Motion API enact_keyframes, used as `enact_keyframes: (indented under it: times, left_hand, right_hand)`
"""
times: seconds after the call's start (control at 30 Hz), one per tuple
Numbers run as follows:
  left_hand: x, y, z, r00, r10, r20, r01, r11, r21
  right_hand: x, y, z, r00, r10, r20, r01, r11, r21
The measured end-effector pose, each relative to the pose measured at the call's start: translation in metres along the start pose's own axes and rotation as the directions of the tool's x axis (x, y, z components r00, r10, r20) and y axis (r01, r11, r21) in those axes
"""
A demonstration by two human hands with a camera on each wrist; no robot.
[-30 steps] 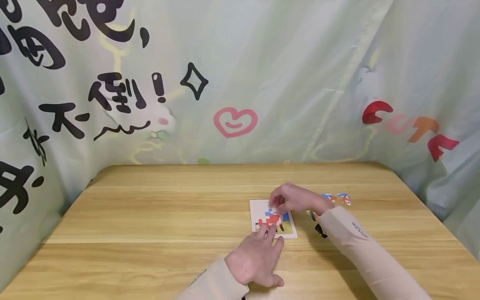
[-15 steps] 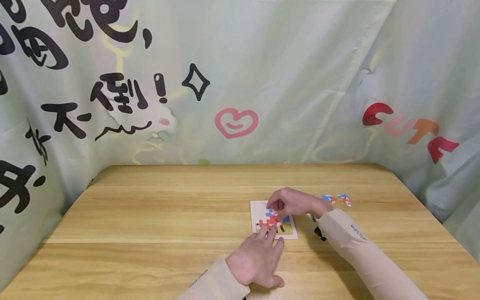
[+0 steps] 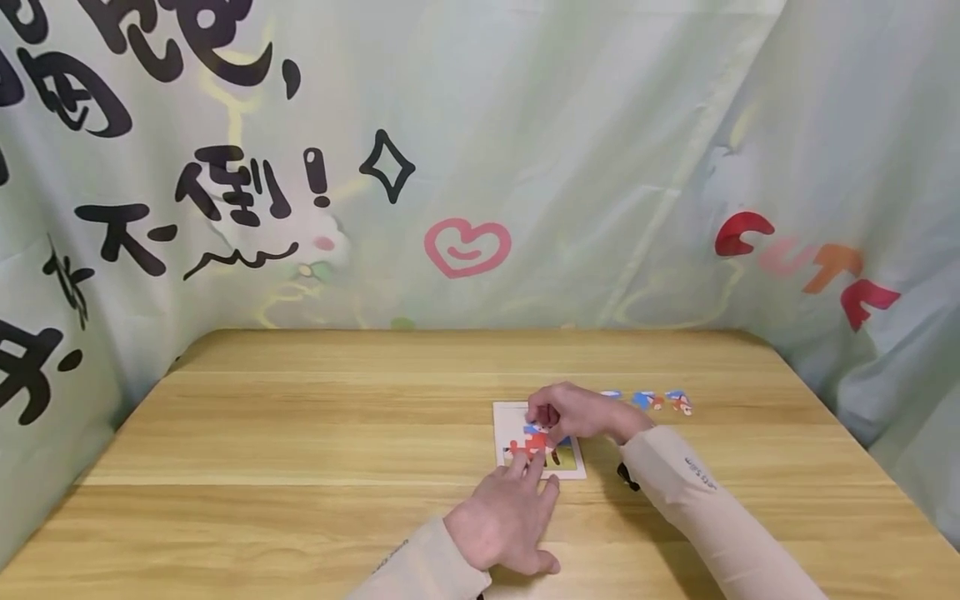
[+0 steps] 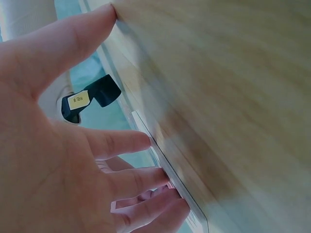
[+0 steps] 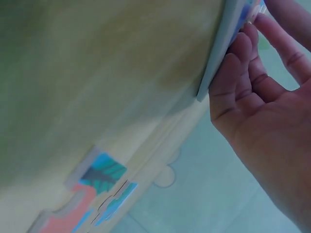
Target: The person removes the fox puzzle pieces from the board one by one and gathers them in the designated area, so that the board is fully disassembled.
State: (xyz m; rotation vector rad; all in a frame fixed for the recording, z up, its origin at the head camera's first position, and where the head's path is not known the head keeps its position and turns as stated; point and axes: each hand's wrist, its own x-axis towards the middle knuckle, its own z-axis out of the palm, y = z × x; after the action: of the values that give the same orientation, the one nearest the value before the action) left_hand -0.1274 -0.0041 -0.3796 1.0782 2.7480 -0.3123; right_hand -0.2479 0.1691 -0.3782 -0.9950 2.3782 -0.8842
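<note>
A white-rimmed jigsaw board (image 3: 577,475) lies on the table, its picture partly filled with red, blue and yellow-green pieces. My left hand (image 3: 502,521) rests with fingers spread, the fingertips at the board's near edge and the thumb down on the table. In the left wrist view its fingers (image 4: 136,182) reach straight to that edge. Over the upper right of the board, my right hand (image 3: 573,412) pinches a puzzle piece against the picture, mostly hidden by the fingers. In the right wrist view, the curled outer fingers (image 5: 226,80) lean on the board's side.
Several loose puzzle pieces (image 3: 647,401) lie on the wooden table (image 3: 300,433) right of the board, partly behind the right forearm. A black camera (image 4: 104,90) with a yellow label sits at the right wrist. A printed curtain (image 3: 570,167) stands behind the table.
My right hand has shifted slightly toward me over the board, its fingers still bunched. More loose pieces show beyond the right wrist. My left hand stays at the board's near edge.
</note>
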Motion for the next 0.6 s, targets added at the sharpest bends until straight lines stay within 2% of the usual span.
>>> enact_keyframes:
  times: [0.33, 0.6]
  left_hand:
    - [0.0011, -0.0009, 0.0004, 1.0, 0.004, 0.015, -0.003, 1.0, -0.009]
    - [0.0004, -0.0005, 0.0002, 1.0, 0.004, 0.015, -0.004, 1.0, 0.009]
  right_hand:
    - [0.0021, -0.0004, -0.0006, 1.0, -0.009, 0.024, 0.009, 1.0, 0.013]
    - [0.0032, -0.0022, 0.0007, 0.999, 0.016, 0.03, -0.017, 0.999, 0.028]
